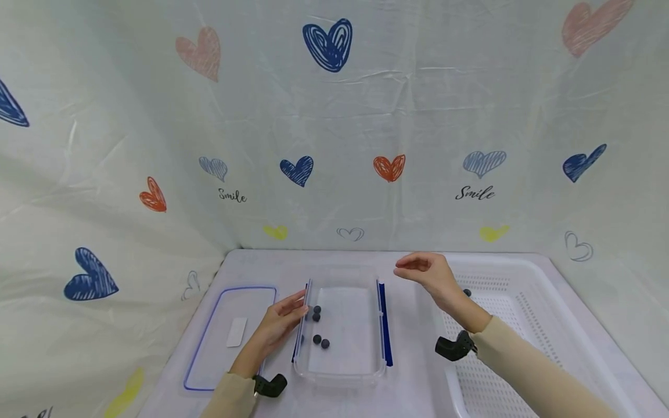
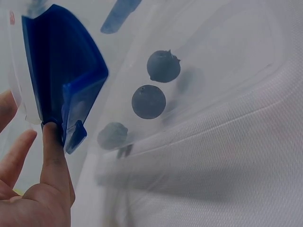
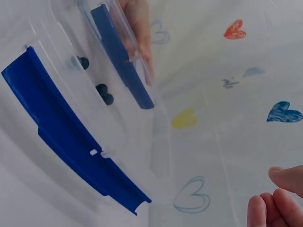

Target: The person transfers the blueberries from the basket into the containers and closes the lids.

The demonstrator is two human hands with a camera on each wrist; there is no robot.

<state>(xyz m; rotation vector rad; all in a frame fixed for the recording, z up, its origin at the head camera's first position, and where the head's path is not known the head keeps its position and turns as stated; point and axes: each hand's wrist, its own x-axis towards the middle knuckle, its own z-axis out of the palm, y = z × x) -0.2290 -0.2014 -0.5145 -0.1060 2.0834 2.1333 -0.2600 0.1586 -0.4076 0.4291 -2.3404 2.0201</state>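
A clear plastic container (image 1: 350,325) with blue side latches stands in the middle of the table, several blueberries (image 1: 317,339) lying along its left part. At the container's left wall is my left hand (image 1: 279,322), fingers fairly straight. In the left wrist view a fingertip touches the end of the blue latch (image 2: 85,80), with blueberries (image 2: 148,101) showing through the clear wall. My right hand (image 1: 431,278) is raised between the container and a white perforated basket (image 1: 569,313). Its fingers (image 3: 282,203) are bent, and a gap shows between them and the thumb, with nothing in it.
Left of the container, a clear lid with a blue edge (image 1: 230,288) lies flat, a small white rectangle (image 1: 237,332) on it. One blueberry (image 1: 467,292) is visible in the basket, partly behind my right wrist. A heart-printed curtain (image 1: 345,128) hangs behind the table.
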